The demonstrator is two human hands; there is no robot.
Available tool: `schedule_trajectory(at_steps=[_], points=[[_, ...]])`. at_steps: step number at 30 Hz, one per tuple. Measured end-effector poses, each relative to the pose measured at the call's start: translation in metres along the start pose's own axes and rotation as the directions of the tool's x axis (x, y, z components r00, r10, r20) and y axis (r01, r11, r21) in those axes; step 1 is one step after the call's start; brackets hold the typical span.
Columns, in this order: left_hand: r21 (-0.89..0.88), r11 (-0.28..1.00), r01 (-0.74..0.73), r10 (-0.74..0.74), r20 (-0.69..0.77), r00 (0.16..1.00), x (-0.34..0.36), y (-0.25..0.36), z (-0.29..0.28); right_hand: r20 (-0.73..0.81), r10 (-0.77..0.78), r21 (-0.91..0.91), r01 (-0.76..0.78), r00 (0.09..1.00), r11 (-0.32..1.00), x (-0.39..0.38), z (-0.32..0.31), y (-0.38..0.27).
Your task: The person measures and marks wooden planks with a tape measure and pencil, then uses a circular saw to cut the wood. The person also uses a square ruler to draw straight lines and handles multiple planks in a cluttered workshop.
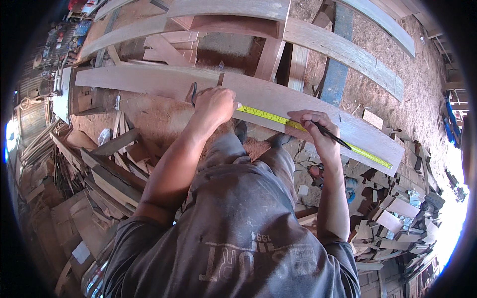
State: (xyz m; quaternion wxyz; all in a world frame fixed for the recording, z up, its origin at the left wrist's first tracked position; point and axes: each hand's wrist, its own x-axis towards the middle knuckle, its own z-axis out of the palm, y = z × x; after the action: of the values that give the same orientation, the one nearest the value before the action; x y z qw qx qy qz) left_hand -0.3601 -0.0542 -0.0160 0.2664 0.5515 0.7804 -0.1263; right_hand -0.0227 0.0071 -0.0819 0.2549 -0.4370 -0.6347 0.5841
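A long pale board (283,97) lies across in front of me, its left end meeting another plank (144,79). Along the board's near edge runs the yellow blade of a tape measure (268,115), stretched to near its right end. My left hand (215,104) is closed where the blade begins; the case is hidden in the fingers, and a black strap loops out on the left. Between the fingers of my right hand (322,130) is a slim black pencil or pen (332,135). That hand rests over the blade and board, its fingers partly hiding the tape.
More planks lie beyond, including a crossing frame (233,25) and a blue beam (338,64). Stacked timber (114,184) crowds my left, and wood offcuts (392,223) are heaped at the right. A red and dark tool (315,171) sits on the ground below the board.
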Motion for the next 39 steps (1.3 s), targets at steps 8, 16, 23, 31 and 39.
schedule_trajectory(at_steps=[8,16,23,31,39], points=[[-0.042,0.999,-0.016,0.014,-0.042,0.999,-0.002,-0.004,0.005,-0.048,0.194,-0.294,-0.199,0.980,0.935,0.005,0.010,-0.021],[-0.040,0.999,0.006,-0.006,0.009,1.000,-0.001,-0.001,-0.002,-0.068,0.112,-0.219,-0.125,0.991,0.968,0.003,0.013,-0.014],[-0.035,0.999,-0.017,0.016,-0.014,1.000,-0.003,0.000,-0.003,-0.055,0.159,-0.035,-0.161,0.986,0.986,0.000,0.015,0.004],[-0.034,0.999,-0.034,0.034,0.004,0.999,-0.002,-0.001,-0.004,-0.072,0.055,-0.195,-0.068,0.996,0.978,0.002,0.014,-0.005],[-0.021,1.000,-0.022,0.022,0.010,1.000,-0.001,0.000,-0.004,-0.097,0.025,-0.234,-0.047,0.995,0.971,0.001,0.014,0.002]])
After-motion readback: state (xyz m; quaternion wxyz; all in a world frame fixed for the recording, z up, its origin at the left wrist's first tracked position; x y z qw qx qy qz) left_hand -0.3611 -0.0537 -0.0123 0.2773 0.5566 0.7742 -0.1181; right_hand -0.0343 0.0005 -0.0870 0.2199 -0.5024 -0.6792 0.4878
